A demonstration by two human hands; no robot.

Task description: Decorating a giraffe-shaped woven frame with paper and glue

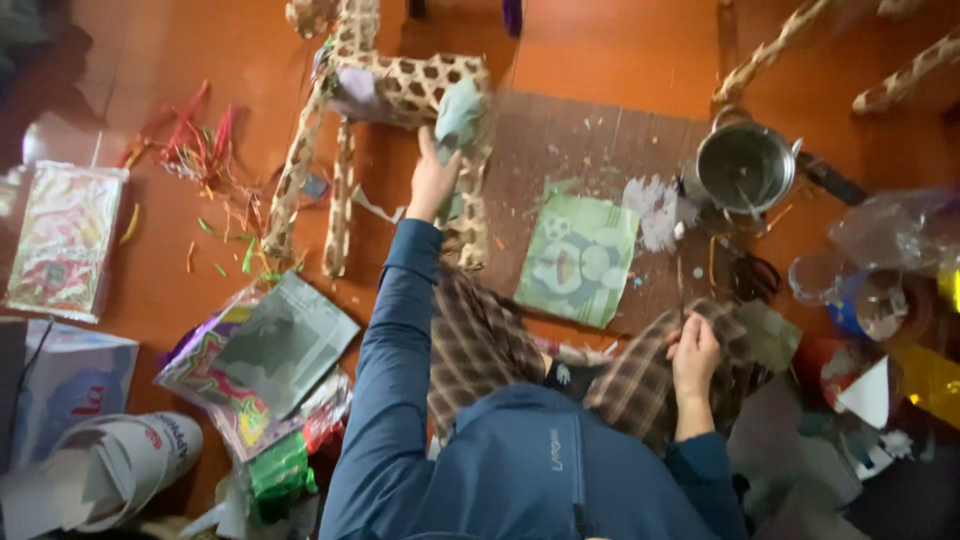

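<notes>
Pressed paper onto woven frame.
Left hand (432, 180) gripped grey-green paper (459, 112) on bamboo animal frame (400, 90) (mostly bare); right hand (694, 355) closed on knee.

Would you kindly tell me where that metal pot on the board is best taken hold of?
Probably by the thin wire bail handle arching over the far rim of the metal pot, coming from above. The pot stands upright with its mouth open, and clutter crowds its near and right sides, so the top is clearest.
</notes>
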